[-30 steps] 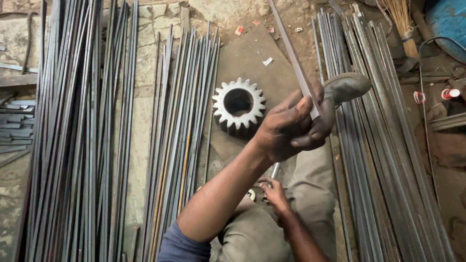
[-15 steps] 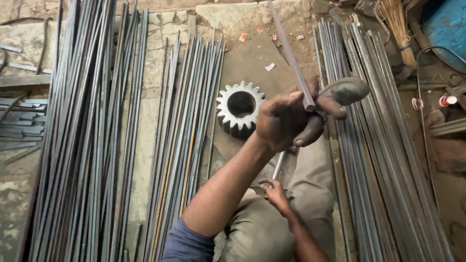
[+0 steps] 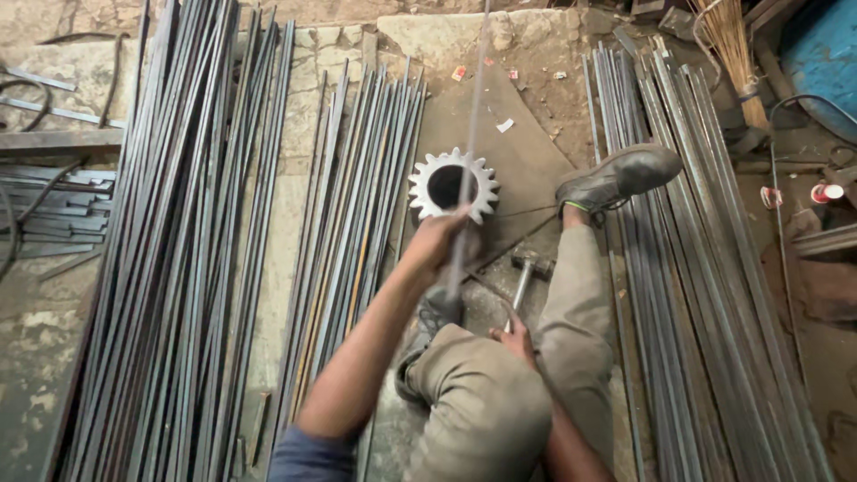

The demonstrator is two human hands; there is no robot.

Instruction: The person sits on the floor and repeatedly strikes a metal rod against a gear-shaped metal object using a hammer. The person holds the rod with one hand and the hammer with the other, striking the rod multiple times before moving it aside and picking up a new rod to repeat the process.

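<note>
My left hand grips a long thin steel rod that runs up and away past a white toothed gear standing on the floor; the rod is motion-blurred. Between my knees my right hand holds the handle of a hammer, whose head rests on the floor just right of the rod. My right leg stretches out with its shoe resting on the bars at the right. My left shoe is tucked under the rod.
Long steel bars lie in bundles at the left, in the middle and along the right. A broom and a blue drum are at the top right. Flat metal strips are stacked at the far left.
My left hand has swung the rod leftward, from beside the shoe at the right to in front of the gear. The hammer and my right hand have come more into view.
</note>
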